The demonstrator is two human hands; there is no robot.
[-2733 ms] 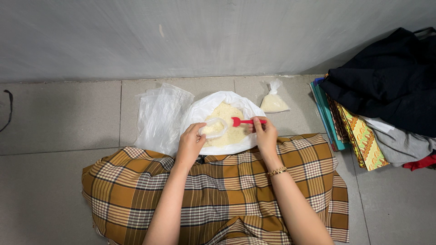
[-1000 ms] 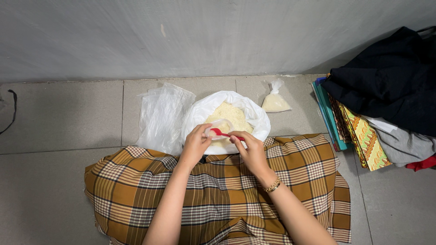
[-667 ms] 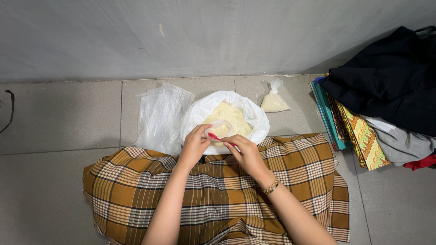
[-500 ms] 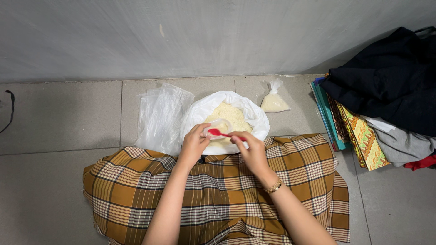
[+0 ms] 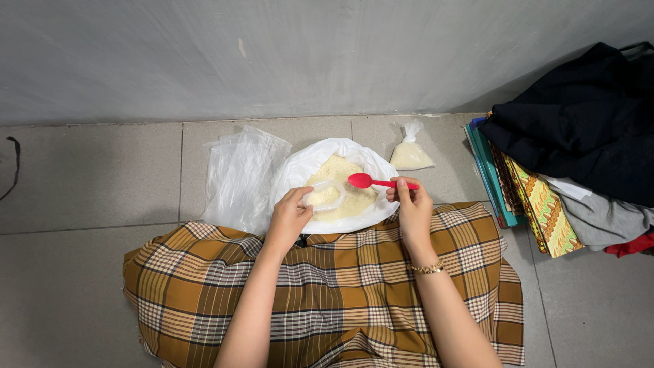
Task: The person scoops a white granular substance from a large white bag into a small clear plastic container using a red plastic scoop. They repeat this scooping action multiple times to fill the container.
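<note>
Red spoon [image 5: 371, 181] gripped by right hand [image 5: 411, 210]; left hand [image 5: 289, 217] pinches small bag [image 5: 324, 194]; clothes pile [image 5: 586, 129] rightward.

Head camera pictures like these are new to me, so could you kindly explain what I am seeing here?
The camera sits on a person's head and looks down at their own two bare hands; there is no machine. The person sits on a tiled floor with a plaid cloth over the lap. The left hand holds a small clear bag open. The right hand holds a red spoon over a big white bag of pale powder. A filled, tied bag and folded clothes lie nearby.
</note>
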